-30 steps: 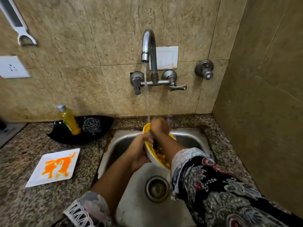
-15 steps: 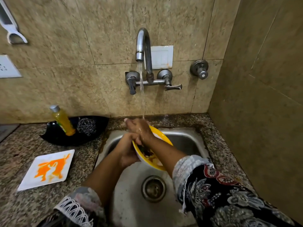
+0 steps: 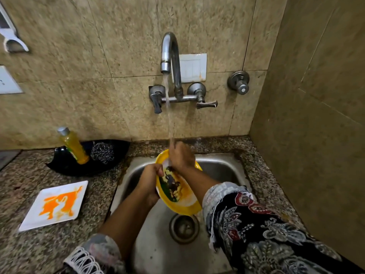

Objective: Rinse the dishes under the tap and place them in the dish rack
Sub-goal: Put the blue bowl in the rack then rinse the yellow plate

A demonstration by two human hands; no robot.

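Observation:
A yellow bowl (image 3: 182, 206) with dark and orange food smears is tilted over the steel sink (image 3: 221, 167). My left hand (image 3: 150, 179) grips its left rim. My right hand (image 3: 180, 157) lies on the bowl's upper inside, fingers together, under the water running from the tap (image 3: 169, 54). The stream lands on my right hand and the bowl's top edge. A white square plate (image 3: 56, 204) with orange smears lies flat on the granite counter to the left. No dish rack is in view.
A black dish (image 3: 65, 165) at the back left holds a yellow soap bottle (image 3: 74, 146) and a steel scrubber (image 3: 102, 153). The sink drain (image 3: 183, 227) sits below the bowl. A tiled side wall closes the right. Tap handles (image 3: 206, 104) project from the back wall.
My right hand has shifted on the bowl's upper inside under the stream, and the bowl now tilts more toward me, showing its smeared inside. My left hand keeps its grip.

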